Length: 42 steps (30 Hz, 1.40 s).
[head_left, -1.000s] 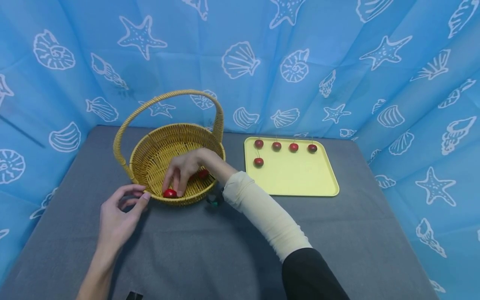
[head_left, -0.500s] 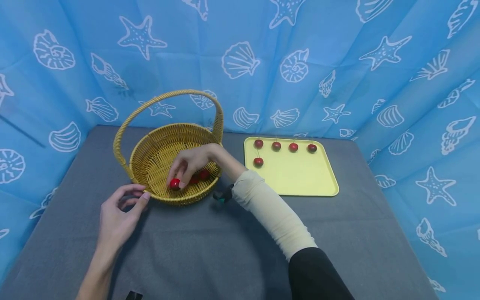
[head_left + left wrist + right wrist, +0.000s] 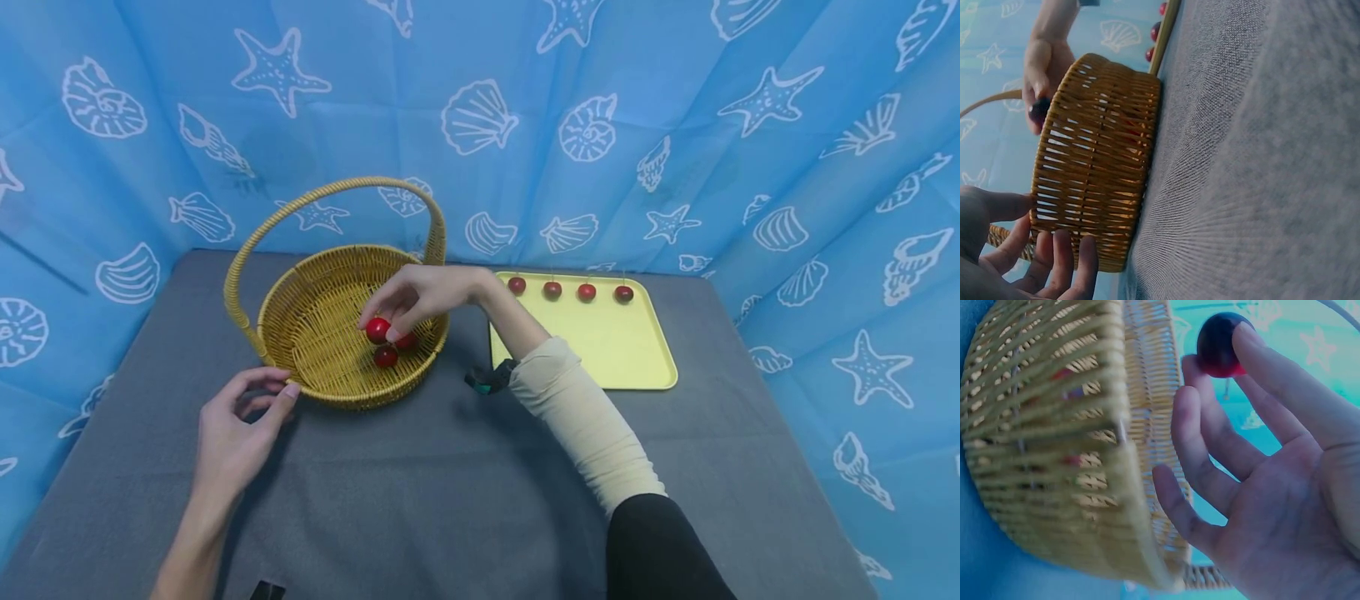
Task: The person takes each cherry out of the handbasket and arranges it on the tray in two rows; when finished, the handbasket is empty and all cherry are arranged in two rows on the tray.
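My right hand (image 3: 438, 290) pinches a red cherry (image 3: 378, 331) between thumb and fingertips, over the wicker basket (image 3: 296, 300). In the right wrist view the held cherry (image 3: 1217, 353) is raised beyond the basket's rim. Two more cherries lie below on the basket floor, the nearer cherry (image 3: 386, 357) in plain sight and the other partly behind the fingers. My left hand (image 3: 238, 425) grips the basket's front left rim. Seen from the left wrist, its thumb is at the rim and its fingers (image 3: 1062, 250) lie against the woven side.
Right of the basket lies a yellow tray (image 3: 622, 350), with a row of several cherries (image 3: 587, 292) along its far edge. My right forearm crosses its left side. The basket's tall handle (image 3: 337, 193) arches behind my hands. A shell-patterned blue curtain (image 3: 517, 192) hangs behind the grey-covered table (image 3: 420, 508).
My right hand has lifted the cherry off the basket floor and moved it right and upward. Its forearm now covers the front-row cherry on the tray. My left hand stays at the rim.
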Each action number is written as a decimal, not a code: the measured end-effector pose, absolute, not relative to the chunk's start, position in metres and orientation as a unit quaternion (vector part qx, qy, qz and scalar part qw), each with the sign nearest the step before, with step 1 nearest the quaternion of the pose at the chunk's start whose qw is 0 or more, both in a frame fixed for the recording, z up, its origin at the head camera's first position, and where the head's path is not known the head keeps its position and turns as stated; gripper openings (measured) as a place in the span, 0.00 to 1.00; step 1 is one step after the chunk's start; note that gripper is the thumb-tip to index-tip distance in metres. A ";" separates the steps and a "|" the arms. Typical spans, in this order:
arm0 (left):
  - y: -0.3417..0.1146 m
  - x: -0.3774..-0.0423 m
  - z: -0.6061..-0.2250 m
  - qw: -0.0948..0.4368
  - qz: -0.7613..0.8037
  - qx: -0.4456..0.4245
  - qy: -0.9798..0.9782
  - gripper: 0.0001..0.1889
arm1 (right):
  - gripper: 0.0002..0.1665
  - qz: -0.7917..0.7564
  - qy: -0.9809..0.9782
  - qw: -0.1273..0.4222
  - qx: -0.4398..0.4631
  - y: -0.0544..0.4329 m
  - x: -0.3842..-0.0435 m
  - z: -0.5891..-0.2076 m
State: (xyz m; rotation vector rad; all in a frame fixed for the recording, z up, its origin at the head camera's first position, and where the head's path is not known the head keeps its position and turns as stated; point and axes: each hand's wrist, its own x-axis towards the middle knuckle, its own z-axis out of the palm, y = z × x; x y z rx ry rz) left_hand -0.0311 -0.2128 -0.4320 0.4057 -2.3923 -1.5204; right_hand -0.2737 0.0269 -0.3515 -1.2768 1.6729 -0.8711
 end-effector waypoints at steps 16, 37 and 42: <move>-0.215 -0.032 -0.433 0.135 -0.538 0.138 -0.821 0.17 | 0.21 -0.378 0.714 0.354 -0.471 0.125 -0.275 -0.329; -0.214 -0.031 -0.432 0.126 -0.529 0.153 -0.825 0.16 | 0.23 -0.440 0.819 0.238 -0.281 0.232 -0.268 -0.354; -0.215 -0.032 -0.433 0.126 -0.539 0.147 -0.820 0.16 | 0.22 -0.450 0.825 0.222 -0.259 0.243 -0.266 -0.366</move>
